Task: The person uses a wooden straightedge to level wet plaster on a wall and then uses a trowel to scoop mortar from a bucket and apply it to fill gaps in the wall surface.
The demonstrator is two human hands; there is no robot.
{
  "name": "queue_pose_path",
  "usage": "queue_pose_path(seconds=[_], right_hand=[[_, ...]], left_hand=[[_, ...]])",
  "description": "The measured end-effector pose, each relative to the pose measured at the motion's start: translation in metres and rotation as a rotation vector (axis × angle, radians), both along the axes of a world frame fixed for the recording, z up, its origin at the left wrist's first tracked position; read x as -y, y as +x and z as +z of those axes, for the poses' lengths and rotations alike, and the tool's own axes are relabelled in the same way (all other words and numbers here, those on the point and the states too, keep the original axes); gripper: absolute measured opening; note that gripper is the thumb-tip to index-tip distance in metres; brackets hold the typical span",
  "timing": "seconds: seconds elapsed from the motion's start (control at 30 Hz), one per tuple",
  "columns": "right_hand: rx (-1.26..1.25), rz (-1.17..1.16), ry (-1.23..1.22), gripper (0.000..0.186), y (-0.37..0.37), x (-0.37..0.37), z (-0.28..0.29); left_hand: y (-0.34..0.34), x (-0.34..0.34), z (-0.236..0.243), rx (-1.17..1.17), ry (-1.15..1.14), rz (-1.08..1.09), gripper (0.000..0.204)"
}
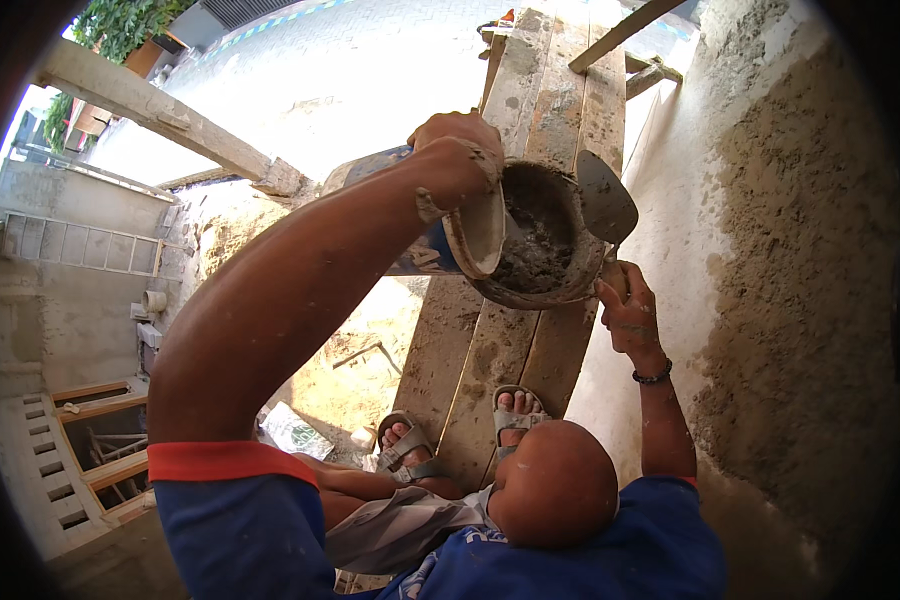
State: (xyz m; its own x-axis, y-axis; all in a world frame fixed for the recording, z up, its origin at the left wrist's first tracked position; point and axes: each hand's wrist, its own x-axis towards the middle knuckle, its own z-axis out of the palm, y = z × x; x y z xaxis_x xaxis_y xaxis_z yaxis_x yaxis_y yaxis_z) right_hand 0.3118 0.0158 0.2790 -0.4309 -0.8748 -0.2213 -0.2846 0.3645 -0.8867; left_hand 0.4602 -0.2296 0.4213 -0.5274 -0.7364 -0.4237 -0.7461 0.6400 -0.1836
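My left hand (457, 137) grips the upper side of a blue bucket (432, 252), which lies tipped on its side with its mouth toward a round, mortar-crusted tub (532, 299). The bucket's rim overlaps the tub's left side. Wet grey mortar (538, 250) lies inside the tub. Beside the tub's right edge, my right hand (630, 312) is closed around the handle of a trowel (607, 198). Its smeared grey blade points up and away from me. My left fingers are partly hidden behind the wrist and bucket.
My sandalled feet stand on mud-stained scaffold planks (485, 375), which also bear the tub. A wall (790, 260) partly coated with rough mortar rises close on the right. A wooden beam (160, 110) crosses the upper left, and a ladder (80, 245) rests farther left. Sandy ground lies below.
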Motion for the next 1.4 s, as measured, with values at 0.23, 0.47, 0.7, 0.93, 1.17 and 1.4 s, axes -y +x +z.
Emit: queue_pose_path(seconds=[0.23,0.47,0.7,0.93,1.17,1.4], right_hand=[[0.028,0.005,-0.099,0.043,0.001,0.002,-0.003],[0.054,-0.021,-0.105,0.045,0.007,0.007,0.004],[0.050,-0.017,-0.120,0.041,0.005,0.006,0.005],[0.134,0.006,-0.145,0.039,0.010,0.035,0.032],[0.134,0.231,-0.219,0.044,0.024,0.117,0.067],[-0.531,0.367,-0.210,0.045,-0.028,0.065,0.106]], left_hand=[[0.005,0.003,-0.006,-0.054,-0.020,0.009,0.026],[-0.005,0.002,-0.009,0.007,0.037,0.001,0.042],[-0.004,-0.004,-0.007,0.028,-0.030,-0.020,0.027],[0.021,0.002,-0.002,-0.055,0.012,0.038,0.030],[0.137,0.025,-0.001,-0.448,0.270,0.342,0.064],[0.333,-0.018,-0.080,-1.108,0.186,0.457,0.070]])
